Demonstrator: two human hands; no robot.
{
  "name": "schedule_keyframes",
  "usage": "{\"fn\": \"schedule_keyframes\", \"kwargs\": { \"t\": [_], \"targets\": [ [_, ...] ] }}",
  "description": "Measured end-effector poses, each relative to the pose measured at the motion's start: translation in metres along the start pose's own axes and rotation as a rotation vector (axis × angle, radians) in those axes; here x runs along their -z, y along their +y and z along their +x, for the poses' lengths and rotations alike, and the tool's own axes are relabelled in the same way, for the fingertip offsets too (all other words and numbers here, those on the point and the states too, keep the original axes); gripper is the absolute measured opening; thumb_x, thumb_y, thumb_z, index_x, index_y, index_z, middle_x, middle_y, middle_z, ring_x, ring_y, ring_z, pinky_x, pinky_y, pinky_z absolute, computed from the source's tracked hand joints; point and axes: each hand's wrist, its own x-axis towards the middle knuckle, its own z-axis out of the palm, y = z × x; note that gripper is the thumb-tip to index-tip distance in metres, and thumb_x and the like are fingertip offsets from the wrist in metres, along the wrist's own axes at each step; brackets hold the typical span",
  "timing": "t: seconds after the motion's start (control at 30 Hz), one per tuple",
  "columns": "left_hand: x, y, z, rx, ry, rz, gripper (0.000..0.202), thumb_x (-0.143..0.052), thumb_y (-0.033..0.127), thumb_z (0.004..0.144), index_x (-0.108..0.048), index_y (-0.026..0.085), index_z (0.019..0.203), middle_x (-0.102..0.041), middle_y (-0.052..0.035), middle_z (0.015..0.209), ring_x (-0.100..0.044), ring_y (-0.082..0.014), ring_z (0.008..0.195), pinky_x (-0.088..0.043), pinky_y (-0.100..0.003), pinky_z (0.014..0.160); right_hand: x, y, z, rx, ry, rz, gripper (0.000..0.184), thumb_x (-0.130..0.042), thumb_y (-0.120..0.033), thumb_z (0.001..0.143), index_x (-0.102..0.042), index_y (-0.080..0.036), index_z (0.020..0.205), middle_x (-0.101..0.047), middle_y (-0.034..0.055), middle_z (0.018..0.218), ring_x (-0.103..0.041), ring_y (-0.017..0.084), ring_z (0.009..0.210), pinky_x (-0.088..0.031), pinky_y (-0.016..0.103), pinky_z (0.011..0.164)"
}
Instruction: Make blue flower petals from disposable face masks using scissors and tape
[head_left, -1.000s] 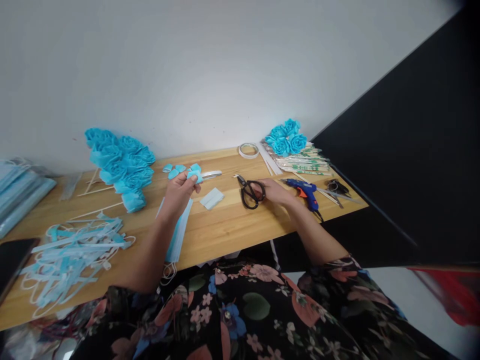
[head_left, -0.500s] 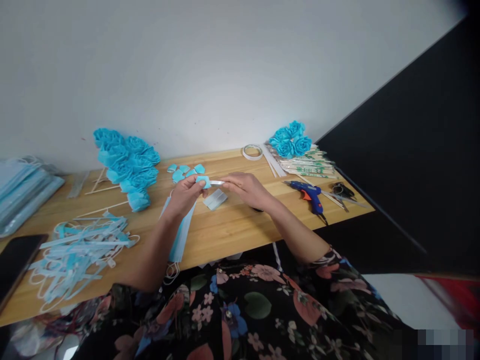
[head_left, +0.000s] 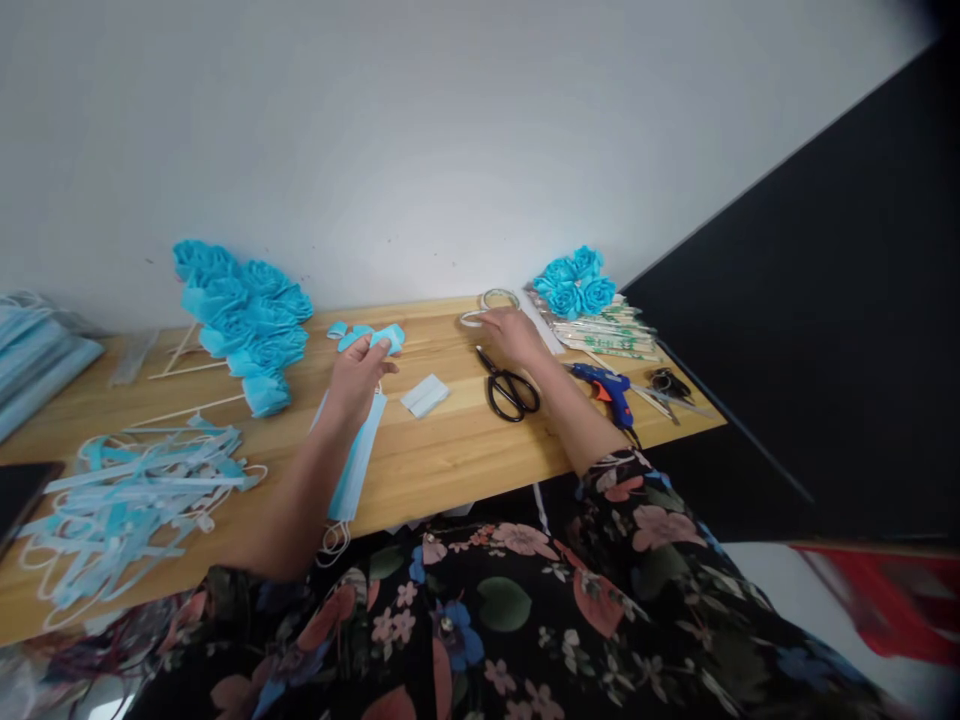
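My left hand (head_left: 358,375) is raised a little above the wooden table (head_left: 450,460), its fingers pinched on a small folded blue piece (head_left: 388,338). My right hand (head_left: 516,336) is stretched to the back of the table, its fingers closed on a thin white ring of tape (head_left: 472,318). That ring is just left of a tape roll (head_left: 499,298). Black scissors (head_left: 510,392) lie on the table under my right wrist. A blue face mask (head_left: 354,462) lies under my left forearm, and a pale folded piece (head_left: 424,396) rests between my hands.
Blue paper roses on sticks (head_left: 240,318) lie at the back left, and a smaller bunch (head_left: 574,280) lies on wrapped sticks (head_left: 611,330) at the back right. A blue glue gun (head_left: 611,390) and keys (head_left: 667,380) lie at the right. Cut mask strips (head_left: 127,490) and stacked masks (head_left: 37,360) are at the left.
My right hand left the scissors, took the thin tape ring from the table's middle and carried it back toward the tape roll. My left hand kept hold of the blue piece.
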Motion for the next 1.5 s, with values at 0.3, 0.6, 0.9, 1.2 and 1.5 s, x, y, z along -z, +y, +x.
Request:
{"fn": "schedule_keyframes", "kwargs": {
  "t": [0.3,0.6,0.9,1.2,1.5],
  "targets": [
    [-0.001,0.002,-0.002,0.026,-0.003,-0.007,0.031,-0.086,0.038,0.062,-0.069,0.016,0.077,-0.065,-0.0013,0.077,-0.061,-0.0127,0.071,-0.049,-0.021,0.056,-0.006,0.001,-0.037,-0.102,0.063,0.199,0.026,-0.055,-0.022,0.095,-0.078,-0.019,0.108,-0.078,0.0082,0.11,-0.07,0.026,0.101,-0.051,0.035,0.089],
    [-0.002,0.003,-0.003,0.035,-0.007,0.0,0.033,-0.087,0.039,0.06,-0.069,0.016,0.076,-0.065,-0.0011,0.073,-0.059,-0.0122,0.068,-0.049,-0.021,0.055,-0.019,-0.004,-0.04,-0.138,0.035,0.287,0.021,-0.061,-0.021,0.093,-0.079,-0.02,0.103,-0.08,0.0071,0.103,-0.071,0.022,0.091,-0.05,0.032,0.083],
    [-0.001,0.003,-0.002,0.065,-0.018,-0.023,0.033,-0.088,0.037,0.06,-0.069,0.016,0.077,-0.064,-0.0004,0.073,-0.061,-0.0119,0.067,-0.049,-0.021,0.055,-0.02,-0.006,-0.04,-0.149,0.032,0.289,0.018,-0.063,-0.024,0.092,-0.079,-0.022,0.101,-0.08,0.0068,0.102,-0.071,0.022,0.09,-0.049,0.031,0.079],
    [0.002,0.0,-0.001,0.067,-0.028,-0.007,0.032,-0.087,0.038,0.063,-0.068,0.016,0.078,-0.066,-0.0005,0.072,-0.061,-0.0117,0.066,-0.048,-0.021,0.056,-0.016,-0.009,-0.047,-0.172,0.131,0.3,0.019,-0.057,-0.018,0.087,-0.075,-0.019,0.094,-0.077,0.0053,0.094,-0.067,0.019,0.084,-0.047,0.029,0.078],
    [-0.001,0.003,-0.003,0.06,-0.037,0.003,0.028,-0.084,0.036,0.066,-0.067,0.016,0.078,-0.065,-0.0002,0.069,-0.061,-0.0119,0.064,-0.048,-0.022,0.057,-0.02,-0.011,-0.047,-0.16,0.062,0.226,0.017,-0.059,-0.024,0.09,-0.074,-0.021,0.096,-0.076,0.0053,0.095,-0.066,0.019,0.084,-0.046,0.029,0.075]
  ]
}}
